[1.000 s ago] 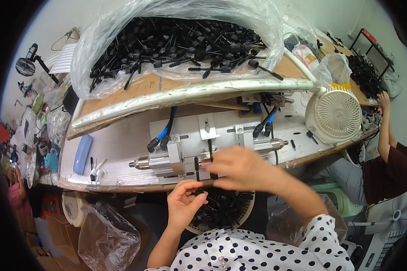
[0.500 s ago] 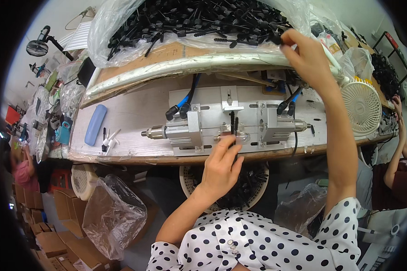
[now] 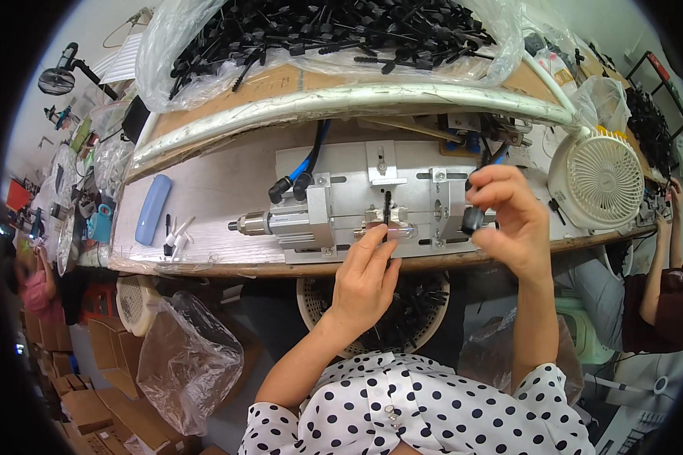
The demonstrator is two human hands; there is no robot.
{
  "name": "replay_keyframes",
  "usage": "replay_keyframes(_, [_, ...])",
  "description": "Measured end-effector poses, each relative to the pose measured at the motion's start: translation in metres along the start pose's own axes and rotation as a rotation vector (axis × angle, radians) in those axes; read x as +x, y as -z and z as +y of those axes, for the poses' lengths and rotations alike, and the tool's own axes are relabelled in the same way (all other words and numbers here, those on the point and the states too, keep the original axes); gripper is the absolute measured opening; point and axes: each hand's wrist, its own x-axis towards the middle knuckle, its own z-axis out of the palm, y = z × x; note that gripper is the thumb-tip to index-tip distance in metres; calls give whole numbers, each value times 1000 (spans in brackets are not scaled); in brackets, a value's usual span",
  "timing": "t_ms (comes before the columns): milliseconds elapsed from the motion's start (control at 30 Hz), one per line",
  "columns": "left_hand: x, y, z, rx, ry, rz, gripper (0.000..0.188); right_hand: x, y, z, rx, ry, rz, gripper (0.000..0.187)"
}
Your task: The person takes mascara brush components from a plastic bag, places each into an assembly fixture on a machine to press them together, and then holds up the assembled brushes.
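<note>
My left hand (image 3: pixel 366 284) is closed, its fingertips pinching a black mascara wand (image 3: pixel 388 205) whose bristle end points up, away from me. That wand stands over the middle of a metal clamping fixture (image 3: pixel 305 225), between its two side blocks. Above the fixture's right block, my right hand (image 3: pixel 514 216) pinches another mascara wand (image 3: pixel 473 220) by its dark cap between thumb and fingers. Part of this second wand is hidden by the fingers. Below my left hand, a round cream basket (image 3: pixel 309 305) on my lap holds several black wands.
A big heap of black wands (image 3: pixel 334 34) lies in clear plastic on a raised shelf with a white rail (image 3: pixel 341 98). A white fan (image 3: pixel 605 182) stands right of the fixture. Left are a blue case (image 3: pixel 158 210) and small white pieces (image 3: pixel 180 237). Another person (image 3: pixel 660 303) sits far right.
My right hand has come down from the heap on the shelf to the fixture's right block, bringing a mascara wand. My left hand stays near the fixture's middle, where one wand now shows instead of two.
</note>
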Motion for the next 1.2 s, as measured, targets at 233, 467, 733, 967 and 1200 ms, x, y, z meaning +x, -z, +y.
replay_keyframes(233, [7,-9,8,195,-22,-65,28,-23,-5,8,-229,39,-2,33])
replay_keyframes(467, [9,-9,6,147,2,-55,26,-21,-12,0,-383,174,-50,28])
replay_keyframes(733, [-53,28,-6,61,-82,11,24,-11,-57,25,-604,418,-322,32])
replay_keyframes(967, [-101,67,-20,117,134,-275,30,-2,-67,41,-833,558,-346,17])
replay_keyframes(1200, [-36,92,-19,14,5,-176,21,-4,-67,35,-891,455,-362,13])
